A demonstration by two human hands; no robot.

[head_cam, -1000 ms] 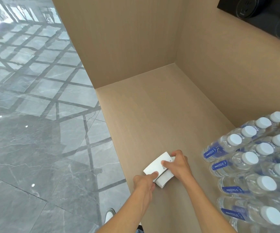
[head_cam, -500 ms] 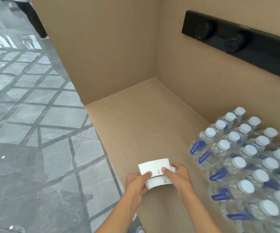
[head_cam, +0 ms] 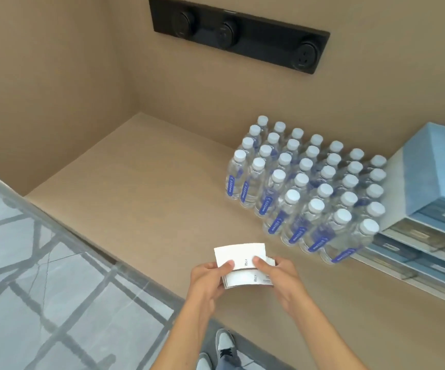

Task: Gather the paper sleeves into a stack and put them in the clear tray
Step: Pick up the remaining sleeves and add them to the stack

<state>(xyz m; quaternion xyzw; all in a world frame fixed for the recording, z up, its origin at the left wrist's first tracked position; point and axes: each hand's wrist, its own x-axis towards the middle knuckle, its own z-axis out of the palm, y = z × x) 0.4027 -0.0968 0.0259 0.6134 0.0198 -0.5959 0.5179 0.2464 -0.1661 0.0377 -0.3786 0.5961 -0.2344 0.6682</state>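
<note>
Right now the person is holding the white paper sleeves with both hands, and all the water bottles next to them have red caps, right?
Not quite. The water bottles have white caps, not red; only their labels are blue. The head view shows this. The rest is right: the left hand and the right hand both hold the white paper sleeves, beside the bottles.

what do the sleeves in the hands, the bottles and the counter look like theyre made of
Paper sleeves: thin matte white card or paper, flat with small print.
Bottles: clear glossy plastic, white caps, blue labels.
Counter: smooth matte tan surface, probably laminate; no grain is visible.
</note>
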